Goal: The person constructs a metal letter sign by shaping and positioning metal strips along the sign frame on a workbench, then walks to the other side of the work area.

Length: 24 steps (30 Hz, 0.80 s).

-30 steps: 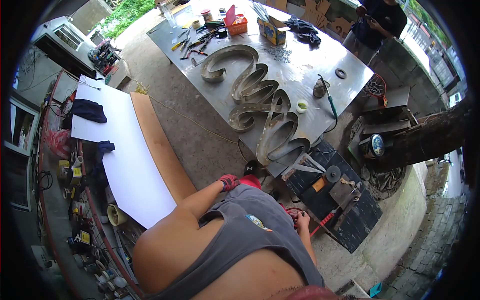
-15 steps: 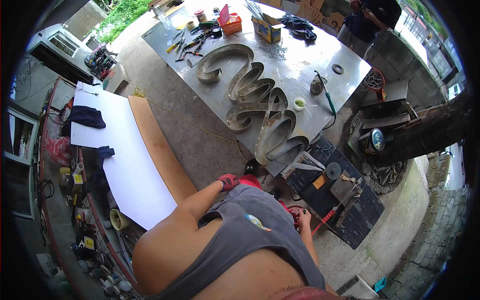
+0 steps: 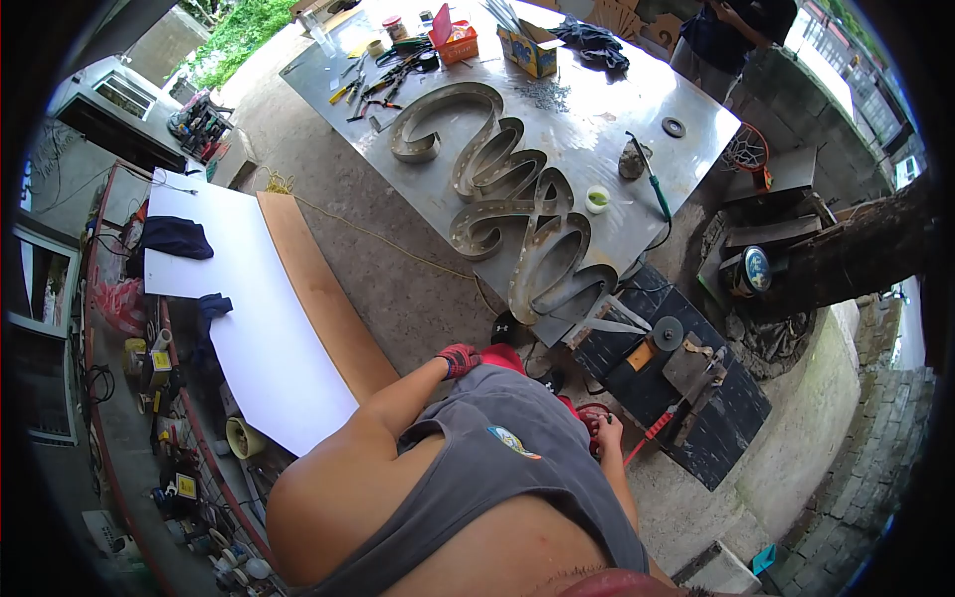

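Co-worker's arm (image 3: 748, 25): had shifted upward.
Left hand (image 3: 458, 360): lay at red shorts (image 3: 503, 356).
Right hand (image 3: 605, 435): neared red cord (image 3: 657, 427); both grips unclear.
Lettering (image 3: 543, 211): reached table (image 3: 617, 119) edge.
Floor gap (image 3: 383, 289): parted table from board (image 3: 316, 289).

Daylight falls across the grey concrete floor (image 3: 388, 303).

On your left hand (image 3: 459, 362), note the red-and-black patterned fabric glove (image 3: 455, 356). On the silver sheet-metal table (image 3: 637, 109), identify pale-dotted grey curved metal strips (image 3: 423, 156); beside the table, a white-flecked black rectangular worktop (image 3: 721, 448).
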Tool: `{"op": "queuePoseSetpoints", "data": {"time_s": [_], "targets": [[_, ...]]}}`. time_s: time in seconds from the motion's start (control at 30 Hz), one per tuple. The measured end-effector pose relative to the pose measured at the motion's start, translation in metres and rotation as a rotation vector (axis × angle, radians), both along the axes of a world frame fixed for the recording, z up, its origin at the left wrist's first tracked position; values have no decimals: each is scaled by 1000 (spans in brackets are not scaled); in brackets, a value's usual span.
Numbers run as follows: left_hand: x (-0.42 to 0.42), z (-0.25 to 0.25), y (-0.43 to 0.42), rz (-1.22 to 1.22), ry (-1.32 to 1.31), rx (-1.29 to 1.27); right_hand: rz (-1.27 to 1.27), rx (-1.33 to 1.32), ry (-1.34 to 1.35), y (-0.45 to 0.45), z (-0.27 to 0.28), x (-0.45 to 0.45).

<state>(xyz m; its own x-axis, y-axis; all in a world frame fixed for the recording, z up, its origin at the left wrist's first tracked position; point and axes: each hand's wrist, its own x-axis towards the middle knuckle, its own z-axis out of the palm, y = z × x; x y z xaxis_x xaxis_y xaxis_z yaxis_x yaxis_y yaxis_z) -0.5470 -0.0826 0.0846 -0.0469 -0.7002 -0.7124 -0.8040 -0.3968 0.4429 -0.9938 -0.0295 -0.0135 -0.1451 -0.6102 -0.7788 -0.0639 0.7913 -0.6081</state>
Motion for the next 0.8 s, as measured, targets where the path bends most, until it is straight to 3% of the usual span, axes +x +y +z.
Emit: {"op": "queuePoseSetpoints", "data": {"time_s": [0.8], "targets": [[6, -4, -3, -28, -12, 0, 16, -9, 21, -16, -7, -2]]}}
